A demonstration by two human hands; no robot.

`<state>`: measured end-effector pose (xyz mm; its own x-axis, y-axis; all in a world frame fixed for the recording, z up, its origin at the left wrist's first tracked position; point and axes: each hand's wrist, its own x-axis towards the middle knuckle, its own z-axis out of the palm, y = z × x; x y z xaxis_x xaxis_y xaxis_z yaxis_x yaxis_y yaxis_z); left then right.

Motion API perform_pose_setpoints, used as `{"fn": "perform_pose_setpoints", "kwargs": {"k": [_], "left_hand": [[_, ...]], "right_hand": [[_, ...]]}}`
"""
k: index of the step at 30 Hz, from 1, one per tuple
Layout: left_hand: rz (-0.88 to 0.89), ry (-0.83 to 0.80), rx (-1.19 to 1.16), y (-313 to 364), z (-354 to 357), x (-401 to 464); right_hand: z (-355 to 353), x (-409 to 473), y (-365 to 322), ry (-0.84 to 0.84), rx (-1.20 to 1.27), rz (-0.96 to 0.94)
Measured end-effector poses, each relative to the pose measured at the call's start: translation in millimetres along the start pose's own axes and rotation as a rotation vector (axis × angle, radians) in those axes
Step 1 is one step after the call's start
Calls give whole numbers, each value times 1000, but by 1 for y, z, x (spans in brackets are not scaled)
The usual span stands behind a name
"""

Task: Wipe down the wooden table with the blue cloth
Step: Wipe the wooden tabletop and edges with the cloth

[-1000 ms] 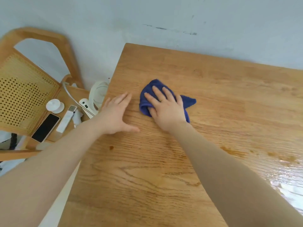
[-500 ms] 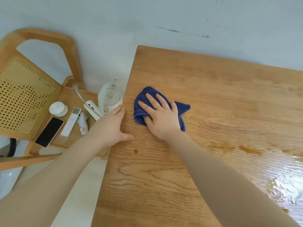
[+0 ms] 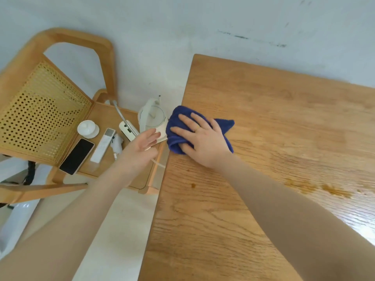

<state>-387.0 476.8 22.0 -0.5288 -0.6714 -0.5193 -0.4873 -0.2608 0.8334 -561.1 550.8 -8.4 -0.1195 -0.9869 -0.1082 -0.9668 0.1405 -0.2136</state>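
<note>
Slid leftward over the last second: blue cloth (image 3: pixel 199 129) now bunched at the left edge of the wooden surface (image 3: pixel 274 122), partly overhanging it. Probably end of a stroke, with brown stains (image 3: pixel 316 188) to the right not yet reached. Right hand (image 3: pixel 203 142) flat, fingers spread, pressing the cloth. Left hand (image 3: pixel 140 148) off the edge, relaxed, holding nothing, above the chair (image 3: pixel 40 102).

- A pale grey-white wall (image 3: pixel 162 21), marked with dark scuffs toward one o'clock, is being seen along the top.
- A wooden chair (image 3: pixel 60 39) with a cane back is being shown at nine o'clock.
- A light floor (image 3: pixel 113 230) is being lit softly at seven o'clock.
</note>
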Motion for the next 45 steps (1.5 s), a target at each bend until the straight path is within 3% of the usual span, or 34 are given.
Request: {"fn": "perform_pose_setpoints", "kwargs": {"k": [5,11,13,20,25,28,33,36,41,45], "left_hand": [[12,0,-62,-4,7,-2],[70,-44,-52,-7,21,-7],[69,-49,-19,-7,21,-8],[147,-165,306,-7,28,-19],[219,-269,765,-17,23,-13],[304,-244,1035,-16,19,-11],[301,-195,1229,-11,25,-13],[296,-155,1253,-11,28,-16],[306,-77,1138,-10,28,-21],[356,-77,1122,-17,24,-32]], "right_hand": [[-7,31,3,28,-2,226],[8,-43,-14,28,11,-65],[8,-48,-5,6,14,-62],[-6,-4,29,82,58,421],[8,-57,-5,62,26,187],[1,-56,13,4,22,88],[-6,-18,45,48,42,350],[-2,-28,26,60,3,316],[17,-76,-35,31,49,26],[12,-65,-15,13,7,-64]]}}
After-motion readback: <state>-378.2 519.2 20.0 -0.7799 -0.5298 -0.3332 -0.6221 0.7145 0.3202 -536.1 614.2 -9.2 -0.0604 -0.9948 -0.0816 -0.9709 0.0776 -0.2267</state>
